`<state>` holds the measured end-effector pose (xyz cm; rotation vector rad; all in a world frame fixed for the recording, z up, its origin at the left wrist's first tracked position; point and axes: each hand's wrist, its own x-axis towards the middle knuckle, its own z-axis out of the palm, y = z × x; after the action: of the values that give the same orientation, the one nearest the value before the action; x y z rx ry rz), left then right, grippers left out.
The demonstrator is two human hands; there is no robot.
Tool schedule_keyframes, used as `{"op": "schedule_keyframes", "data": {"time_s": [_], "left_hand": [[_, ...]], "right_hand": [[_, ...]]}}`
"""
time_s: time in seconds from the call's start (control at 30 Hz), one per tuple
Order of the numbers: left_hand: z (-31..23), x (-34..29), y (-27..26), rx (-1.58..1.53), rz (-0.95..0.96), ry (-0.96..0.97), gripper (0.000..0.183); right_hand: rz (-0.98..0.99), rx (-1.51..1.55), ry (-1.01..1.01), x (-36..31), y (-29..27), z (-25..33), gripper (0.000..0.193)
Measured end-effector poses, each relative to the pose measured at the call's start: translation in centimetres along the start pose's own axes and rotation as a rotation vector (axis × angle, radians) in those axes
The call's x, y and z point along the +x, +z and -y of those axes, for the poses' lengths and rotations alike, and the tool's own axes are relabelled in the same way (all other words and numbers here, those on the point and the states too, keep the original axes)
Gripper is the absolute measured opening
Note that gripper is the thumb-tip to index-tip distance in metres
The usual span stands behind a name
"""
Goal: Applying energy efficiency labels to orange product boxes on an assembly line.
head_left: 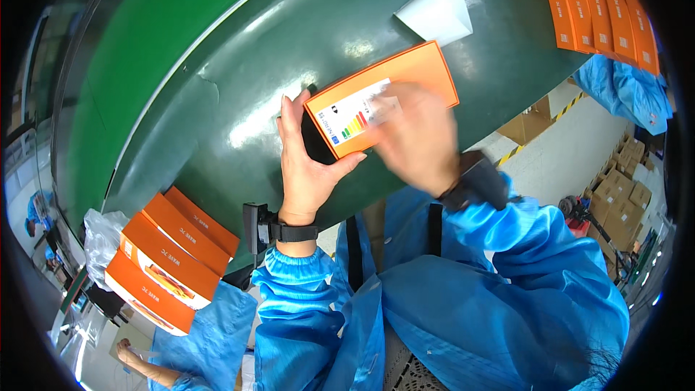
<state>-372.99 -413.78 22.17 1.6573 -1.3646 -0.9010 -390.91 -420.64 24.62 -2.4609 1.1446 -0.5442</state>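
Note:
An orange box (423, 65) lies at a slant on the green table in front of me. My left hand (304, 174) spans its left end, thumb against the near edge and fingers at the far corner. A white energy label (347, 122) with coloured bars sits on the box's top face. Over the label's right part is my right hand (418, 134), palm down and smeared by motion. Its fingers are too blurred to read, and it hides part of the label and the box's near side.
White paper strips (443, 14) lie beyond the box on the green table (239, 51). Several orange boxes (597, 11) stand in a row at the far right, and more orange boxes (177, 246) are at the left beside clear plastic (101, 242). Another person's arm (148, 368) shows lower left.

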Motion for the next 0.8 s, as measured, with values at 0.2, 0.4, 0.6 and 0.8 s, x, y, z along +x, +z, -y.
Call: {"op": "schedule_keyframes", "data": {"time_s": [0.2,0.4,0.6,0.8], "left_hand": [[-0.2,-0.1,0.2,-0.084,-0.021,-0.068,0.123],[-1.4,-0.1,-0.2,-0.068,-0.032,-0.078,0.126],[-1.6,1.1,1.0,-0.339,-0.166,-0.232,0.095],[-1.6,1.7,2.9,-0.195,-0.439,-0.29,0.049]], "right_hand": [[0.264,0.156,-0.142,-0.2,1.5,1.8,0.09],[0.198,-0.214,-0.017,-1.0,-3.1,-3.8,0.096],[0.262,-0.112,-0.133,2.4,-3.8,-4.6,0.099],[0.187,-0.023,-0.278,3.5,-3.5,-5.7,0.088]]}}
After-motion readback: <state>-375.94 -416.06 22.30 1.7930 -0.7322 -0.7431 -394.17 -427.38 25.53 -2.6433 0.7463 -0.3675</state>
